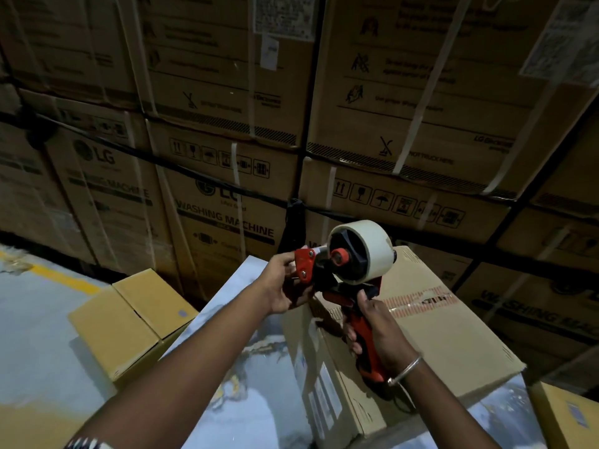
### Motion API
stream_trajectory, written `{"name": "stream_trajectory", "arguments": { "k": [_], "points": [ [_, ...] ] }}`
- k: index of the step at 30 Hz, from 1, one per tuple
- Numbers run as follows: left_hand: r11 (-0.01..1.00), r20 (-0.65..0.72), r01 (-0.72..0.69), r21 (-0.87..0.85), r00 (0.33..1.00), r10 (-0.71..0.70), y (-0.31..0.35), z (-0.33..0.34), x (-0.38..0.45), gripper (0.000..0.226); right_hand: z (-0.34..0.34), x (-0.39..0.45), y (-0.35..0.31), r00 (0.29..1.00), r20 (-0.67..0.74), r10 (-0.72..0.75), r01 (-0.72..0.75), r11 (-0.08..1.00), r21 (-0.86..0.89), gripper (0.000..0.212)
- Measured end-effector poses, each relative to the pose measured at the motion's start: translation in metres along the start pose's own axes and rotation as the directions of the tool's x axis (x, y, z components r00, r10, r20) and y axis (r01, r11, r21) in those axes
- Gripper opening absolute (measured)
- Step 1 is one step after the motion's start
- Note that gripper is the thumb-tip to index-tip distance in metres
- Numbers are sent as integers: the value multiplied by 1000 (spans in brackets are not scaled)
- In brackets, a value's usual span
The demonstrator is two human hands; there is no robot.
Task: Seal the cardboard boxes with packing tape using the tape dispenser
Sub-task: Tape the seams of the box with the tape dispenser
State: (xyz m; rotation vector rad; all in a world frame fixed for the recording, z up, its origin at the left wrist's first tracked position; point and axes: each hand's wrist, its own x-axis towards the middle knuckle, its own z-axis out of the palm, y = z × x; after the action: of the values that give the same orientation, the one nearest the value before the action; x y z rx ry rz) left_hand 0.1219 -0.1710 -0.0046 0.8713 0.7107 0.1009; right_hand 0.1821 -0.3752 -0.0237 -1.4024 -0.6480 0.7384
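I am gripping the red handle of the tape dispenser (348, 273) in my right hand (377, 328), fingers curled tight round it, holding it up above the cardboard box (431, 338) that is sitting just under that hand. My left hand (281, 286) is pinching the dispenser's red front end, perhaps at the tape's loose edge; it is too blurred to tell. The pale tape roll (366, 251) is sitting above my right thumb. A smaller box (129, 315) is lying well off beyond my left forearm.
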Motion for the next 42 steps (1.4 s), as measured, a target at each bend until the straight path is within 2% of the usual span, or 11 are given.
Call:
{"name": "stream_trajectory", "arguments": {
  "k": [4,8,13,15,20,25,27,32,36,40,42],
  "points": [
    [998,75,47,52,996,-51,5,-1,10,37,4,0,-2,1000,-17,-21,21,1000,19,113],
    [990,120,117,77,985,-125,6,-8,17,37,8,-1,-4,999,-45,-10,10,1000,-1,110],
    [979,202,200,38,958,-203,12,-17,33,63,10,-4,1,993,-109,41,-42,999,-10,75],
    [976,181,188,108,962,-205,16,-17,36,55,11,-5,2,990,-121,66,-69,997,-19,62],
    [903,78,66,424,991,-109,20,-13,50,10,20,-8,-2,988,-115,99,-108,991,-82,52],
    [802,36,2,598,999,-29,27,-15,62,19,26,-10,-1,980,-144,139,-153,984,-89,61],
    [731,46,-10,682,999,-30,29,-12,58,4,29,-11,0,976,-151,154,-169,981,-94,63],
    [620,33,-119,776,988,148,44,-9,63,26,33,-13,0,969,-169,179,-194,978,-81,48],
    [552,35,-131,824,983,181,56,-9,83,29,39,-10,-2,964,-182,195,-217,970,-110,59],
    [342,7,-153,927,920,393,58,-10,105,25,46,-5,-8,967,-202,156,-185,974,-134,53],
    [321,-1,-169,932,883,470,61,-14,111,28,46,-7,-6,966,-197,166,-192,974,-121,50]
  ]
}}
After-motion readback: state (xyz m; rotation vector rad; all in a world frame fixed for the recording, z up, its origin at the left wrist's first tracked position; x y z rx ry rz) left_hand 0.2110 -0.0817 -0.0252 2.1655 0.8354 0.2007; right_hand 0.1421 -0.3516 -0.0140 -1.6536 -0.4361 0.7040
